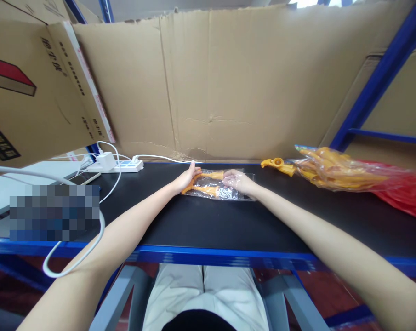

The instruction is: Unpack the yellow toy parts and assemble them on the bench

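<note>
Bagged orange pieces (208, 190) lie lengthwise between left hand (187, 179) and right hand (238, 180). Both look half-curled, can't tell if either's gripping

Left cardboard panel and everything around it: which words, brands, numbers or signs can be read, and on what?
Left cardboard panel: "尘", probably, amid large slanted characters; its neighbours are uncertain.
Same panel, smaller print: too blurred to read.
Black label at its lower left: cut off and blurred.
Faint markings above it: unreadable.
Clear bag: no readable text.
</note>
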The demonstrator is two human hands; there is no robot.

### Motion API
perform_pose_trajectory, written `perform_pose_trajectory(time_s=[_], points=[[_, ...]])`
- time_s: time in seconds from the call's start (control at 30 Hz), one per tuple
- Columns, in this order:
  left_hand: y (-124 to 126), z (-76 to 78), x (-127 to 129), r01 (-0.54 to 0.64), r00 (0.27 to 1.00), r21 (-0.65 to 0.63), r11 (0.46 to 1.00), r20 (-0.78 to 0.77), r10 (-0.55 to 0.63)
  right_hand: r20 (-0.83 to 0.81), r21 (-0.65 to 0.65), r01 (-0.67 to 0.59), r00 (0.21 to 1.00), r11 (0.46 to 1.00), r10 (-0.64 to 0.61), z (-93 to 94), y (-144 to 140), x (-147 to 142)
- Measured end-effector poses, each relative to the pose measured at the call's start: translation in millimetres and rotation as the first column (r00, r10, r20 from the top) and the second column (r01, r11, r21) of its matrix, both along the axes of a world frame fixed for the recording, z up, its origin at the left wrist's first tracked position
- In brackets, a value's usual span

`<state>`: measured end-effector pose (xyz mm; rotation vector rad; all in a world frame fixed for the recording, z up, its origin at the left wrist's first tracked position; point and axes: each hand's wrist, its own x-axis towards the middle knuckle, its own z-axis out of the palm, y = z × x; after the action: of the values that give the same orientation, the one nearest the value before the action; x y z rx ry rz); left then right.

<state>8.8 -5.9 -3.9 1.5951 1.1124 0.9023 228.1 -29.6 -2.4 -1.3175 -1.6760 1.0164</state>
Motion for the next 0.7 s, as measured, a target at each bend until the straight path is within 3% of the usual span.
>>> perform_pose_trajectory(time_s=[0.3, 0.47, 0.63, 0.7], points=[[7.9, -9.3, -4.0, 0.046, 0.997, 0.076, 0.996, -0.061, -0.042, 0.089, 0.048, -0.072, 0.994, 0.996, 0.068, 1.7, 3.9, 3.7], [8.1, -8.0, -13.9, 0.096, 0.939, 0.195, 0.976, -0.342, -0.024, 0.114, 0.080, -0.156, 0.983, 0.985, 0.146, 8.8, 2.0, 7.2], [7.5, -1.5, -20.4, 0.129, 0.896, 0.250, 0.960, -0.444, -0.004, 0.111, 0.029, -0.084, 0.991, 0.996, 0.081, 11.5, 10.2, 18.5], [9.5, 0.5, -25.6, 0.103, 0.894, 0.239, 0.965, -0.447, 0.015, 0.162, 0.099, 0.000, 0.987, 0.995, -0.016, 11.4, 19.6, 30.4]])
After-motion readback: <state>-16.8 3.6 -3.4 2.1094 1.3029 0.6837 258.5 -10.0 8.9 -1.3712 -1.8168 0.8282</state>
